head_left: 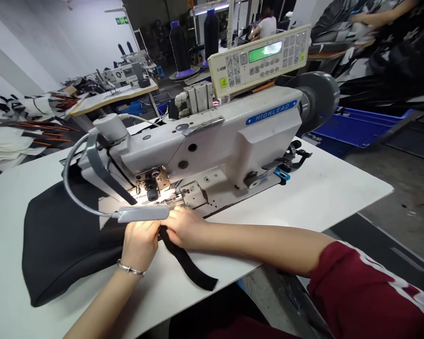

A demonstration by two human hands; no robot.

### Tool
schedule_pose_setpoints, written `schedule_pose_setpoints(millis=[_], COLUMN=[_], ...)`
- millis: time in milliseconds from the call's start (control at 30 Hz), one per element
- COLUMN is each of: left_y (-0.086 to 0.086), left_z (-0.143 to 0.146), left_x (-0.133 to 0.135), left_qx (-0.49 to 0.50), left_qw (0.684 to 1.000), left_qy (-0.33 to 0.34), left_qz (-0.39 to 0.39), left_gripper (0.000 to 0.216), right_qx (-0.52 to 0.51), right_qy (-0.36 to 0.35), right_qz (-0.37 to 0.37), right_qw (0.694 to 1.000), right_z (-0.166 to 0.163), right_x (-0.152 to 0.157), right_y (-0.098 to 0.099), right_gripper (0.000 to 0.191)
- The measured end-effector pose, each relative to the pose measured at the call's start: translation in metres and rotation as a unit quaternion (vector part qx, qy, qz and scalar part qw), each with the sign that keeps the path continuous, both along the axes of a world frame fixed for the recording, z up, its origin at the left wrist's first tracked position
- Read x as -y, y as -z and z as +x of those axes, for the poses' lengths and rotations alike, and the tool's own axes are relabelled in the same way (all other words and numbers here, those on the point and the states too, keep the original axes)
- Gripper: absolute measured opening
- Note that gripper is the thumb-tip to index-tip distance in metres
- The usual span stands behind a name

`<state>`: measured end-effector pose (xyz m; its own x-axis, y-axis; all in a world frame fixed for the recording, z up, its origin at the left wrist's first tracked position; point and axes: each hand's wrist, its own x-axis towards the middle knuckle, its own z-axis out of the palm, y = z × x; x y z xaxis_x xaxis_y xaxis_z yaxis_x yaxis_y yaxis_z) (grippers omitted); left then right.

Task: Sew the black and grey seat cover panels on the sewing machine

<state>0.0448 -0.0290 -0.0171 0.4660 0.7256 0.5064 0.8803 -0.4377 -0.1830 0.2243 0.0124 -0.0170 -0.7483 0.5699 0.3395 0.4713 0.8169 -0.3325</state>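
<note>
A sewing machine (212, 136) stands on the white table, its needle area lit by a small lamp (143, 213). My left hand (141, 240), with a bracelet at the wrist, is closed at the edge of a large black fabric piece (67, 235); the lamp hides its fingertips. Close beside it, my right hand (185, 228) lies just in front of the needle plate, fingers bent and pinching a black strip (191, 268). The strip's loose end runs toward the table's front edge. Where strip and fabric meet is covered by my hands and the lamp.
Above the machine sits a control panel (261, 61), with thread cones (179, 47) behind it. Blue scissors (281, 174) lie by the machine's base. A blue crate (360, 127) is on the floor at right. Other people and fabric-laden tables are farther back.
</note>
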Motion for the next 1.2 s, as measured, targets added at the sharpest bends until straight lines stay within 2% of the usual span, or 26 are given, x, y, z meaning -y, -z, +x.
schedule_pose_setpoints(millis=[167,400,567,700,867,1000,1200], left_y=[-0.001,0.005,0.007,0.004,0.001,0.003,0.004], left_z=[-0.004,-0.01,-0.012,-0.01,-0.005,-0.003,-0.007], left_x=[-0.002,-0.002,-0.002,-0.001,0.002,0.004,-0.002], left_qx=[0.027,0.054,0.067,0.052,0.015,0.011,0.033], left_qw=[0.999,0.998,0.997,0.998,0.999,1.0,0.999], left_qy=[0.022,0.02,0.02,0.019,0.001,-0.009,0.011], left_qz=[-0.003,-0.019,-0.016,-0.007,-0.035,-0.017,-0.005], left_gripper=[0.028,0.026,0.026,0.027,0.034,0.031,0.031], right_qx=[0.011,0.034,0.031,0.036,0.035,0.038,0.02], right_qy=[0.007,0.021,0.015,0.014,-0.009,-0.021,-0.023], right_qz=[0.027,0.008,0.002,0.001,0.023,0.019,0.024], right_qw=[1.0,0.999,0.999,0.999,0.999,0.999,0.999], right_z=[-0.002,-0.001,-0.003,-0.004,-0.002,0.0,-0.003], right_x=[-0.003,0.003,0.002,0.004,0.006,0.005,0.002], right_y=[0.012,0.009,0.011,0.012,0.011,0.01,0.01], right_gripper=[0.018,0.029,0.025,0.029,0.033,0.033,0.032])
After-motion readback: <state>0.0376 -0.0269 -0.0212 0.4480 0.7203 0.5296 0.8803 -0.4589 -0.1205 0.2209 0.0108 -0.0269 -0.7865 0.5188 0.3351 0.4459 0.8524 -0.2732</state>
